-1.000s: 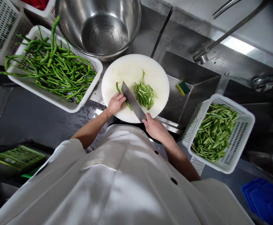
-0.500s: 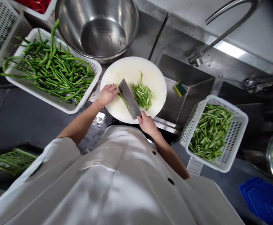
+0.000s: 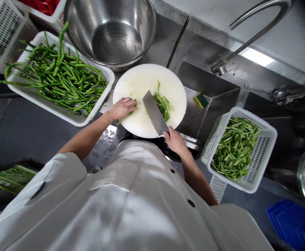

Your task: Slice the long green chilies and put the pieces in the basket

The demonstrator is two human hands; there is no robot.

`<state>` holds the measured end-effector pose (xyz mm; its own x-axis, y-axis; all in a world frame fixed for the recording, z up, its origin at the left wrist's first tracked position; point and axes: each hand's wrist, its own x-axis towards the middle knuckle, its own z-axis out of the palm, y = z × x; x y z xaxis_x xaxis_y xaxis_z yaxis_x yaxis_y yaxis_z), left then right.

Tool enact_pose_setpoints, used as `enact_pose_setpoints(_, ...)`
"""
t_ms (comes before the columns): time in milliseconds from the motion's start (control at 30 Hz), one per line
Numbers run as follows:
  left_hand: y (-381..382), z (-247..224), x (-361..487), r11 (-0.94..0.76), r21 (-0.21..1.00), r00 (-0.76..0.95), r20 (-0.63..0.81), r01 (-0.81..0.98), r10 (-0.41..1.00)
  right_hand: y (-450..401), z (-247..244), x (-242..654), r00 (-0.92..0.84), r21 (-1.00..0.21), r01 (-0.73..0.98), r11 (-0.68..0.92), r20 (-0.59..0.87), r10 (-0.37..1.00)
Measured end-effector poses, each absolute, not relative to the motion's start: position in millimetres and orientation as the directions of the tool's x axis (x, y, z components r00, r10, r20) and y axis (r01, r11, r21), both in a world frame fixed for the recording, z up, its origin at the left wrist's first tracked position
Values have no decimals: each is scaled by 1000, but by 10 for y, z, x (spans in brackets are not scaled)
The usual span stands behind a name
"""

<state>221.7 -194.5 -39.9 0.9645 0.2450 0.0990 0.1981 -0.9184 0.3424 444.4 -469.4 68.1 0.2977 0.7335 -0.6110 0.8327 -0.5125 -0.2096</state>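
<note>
A round white cutting board (image 3: 142, 78) lies at the counter's edge in front of me. My left hand (image 3: 121, 107) rests on the board's left rim, closed on a green pepper piece (image 3: 125, 116) that sticks out toward me. My right hand (image 3: 175, 140) grips the handle of a cleaver (image 3: 154, 112), whose blade lies tilted across the board. A heap of cut pepper strips (image 3: 163, 103) sits just right of the blade.
A white basket of whole long green peppers (image 3: 60, 78) stands to the left, a steel bowl (image 3: 110, 29) behind the board. A sink with a sponge (image 3: 201, 100) and a faucet (image 3: 249, 31) lies to the right. A white basket of cut peppers (image 3: 236, 146) stands nearer right.
The cleaver has swung right, up against the cut heap. My left hand has drawn the pepper piece back toward the board's left edge. My right hand has shifted slightly right.
</note>
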Motion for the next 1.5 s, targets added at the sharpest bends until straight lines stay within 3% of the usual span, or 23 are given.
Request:
enact_pose_setpoints(167, -2003, -514, 2306, -854, 397, 902, 126, 336, 414, -4780, 689, 4555, 338, -176, 840, -514, -571, 748)
enact_pose_setpoints(367, -2309, -672, 2379, -822, 380, 819, 227, 425, 528, -4849, 861, 4496, 296, -108, 886, -451, -618, 728)
enact_pose_setpoints(633, -2379, -772, 2459, -879, 325, 861, 258, 350, 438, -4875, 1148, 4424, 183, -73, 944, -323, -698, 692)
enact_pose_setpoints(867, -2372, -789, 2452, -870, 335, 859, 242, 362, 451, -4557, 820, 4199, 179, -195, 887, -418, -690, 702)
enact_pose_setpoints(1100, -2383, -788, 2459, -889, 280, 849, 296, 362, 439, -4579, 969, 4298, 150, -212, 892, -399, -695, 703)
enact_pose_setpoints(1333, -2395, -807, 2431, -869, 352, 835, 306, 347, 457, -4370, 562, 4220, 189, -266, 860, -436, -628, 755)
enact_pose_setpoints(1500, -2331, -705, 2371, -857, 391, 851, 265, 334, 453, -4550, 546, 4489, 158, -346, 826, -445, -616, 772)
